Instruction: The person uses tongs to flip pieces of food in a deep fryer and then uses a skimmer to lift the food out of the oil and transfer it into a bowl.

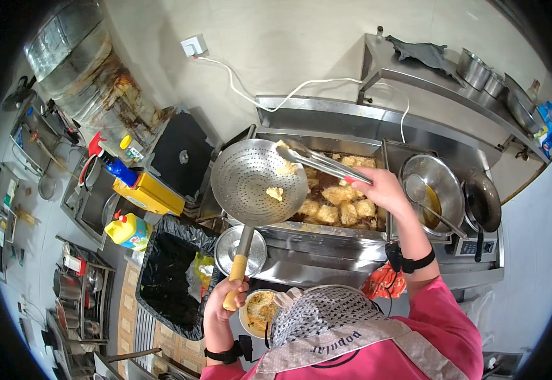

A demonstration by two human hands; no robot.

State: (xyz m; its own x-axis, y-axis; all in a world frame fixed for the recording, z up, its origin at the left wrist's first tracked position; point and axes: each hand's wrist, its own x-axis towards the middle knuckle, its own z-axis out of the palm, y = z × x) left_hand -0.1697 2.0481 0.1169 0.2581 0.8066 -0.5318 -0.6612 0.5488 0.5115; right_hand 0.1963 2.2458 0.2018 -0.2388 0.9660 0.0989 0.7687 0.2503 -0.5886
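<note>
My left hand (225, 296) is wrapped round the wooden handle (238, 269) of a large perforated strainer (241, 183). One fried piece (275, 193) lies in the strainer. My right hand (383, 190) grips metal tongs (330, 164), whose tips are at another fried piece (285, 166) over the strainer's right rim; whether they touch the bowl of the strainer is unclear. Beneath and to the right, several golden pieces (349, 214) sit in the dark oil of the fryer (326, 233), partly hidden by the strainer and tongs.
A steel bowl with a ladle (444, 174) and a dark pan (488, 202) stand right of the fryer. A bin with a black bag (162, 278), a small steel bowl (225, 247) and a food bowl (260, 310) are at the lower left. A shelf (415, 76) juts out above.
</note>
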